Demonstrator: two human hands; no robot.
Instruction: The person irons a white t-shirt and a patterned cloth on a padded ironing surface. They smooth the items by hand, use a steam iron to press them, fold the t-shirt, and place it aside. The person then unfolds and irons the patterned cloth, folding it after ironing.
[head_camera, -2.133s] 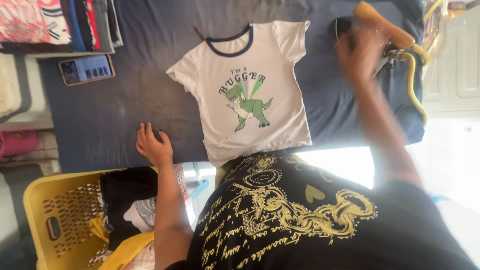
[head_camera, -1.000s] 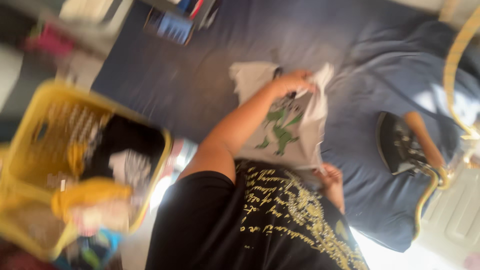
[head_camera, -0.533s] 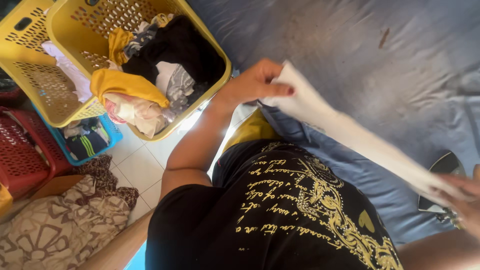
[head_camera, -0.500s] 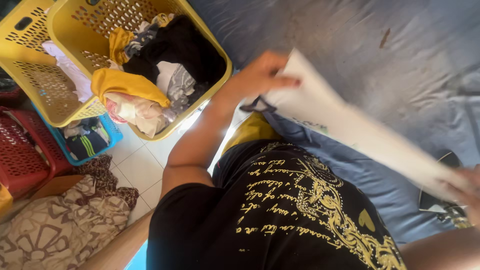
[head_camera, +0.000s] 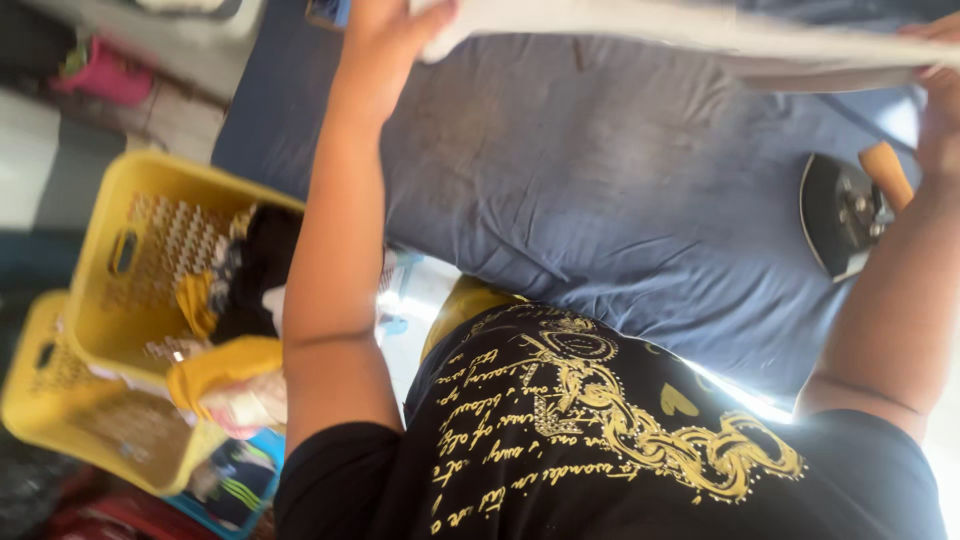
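I hold a white T-shirt stretched out flat in the air above a table covered with blue cloth. My left hand grips its left end at the top of the view. At the top right edge, my right hand grips the other end. The shirt is seen edge-on, so its print is hidden.
A clothes iron with an orange handle rests on the blue cloth under my right forearm. Two yellow laundry baskets with mixed clothes stand on the floor at the left. Pink items lie at the top left.
The shirt lay spread on the blue cloth, then both hands lifted it off. Since half a second ago it has moved up and away from me, stretched between my hands.
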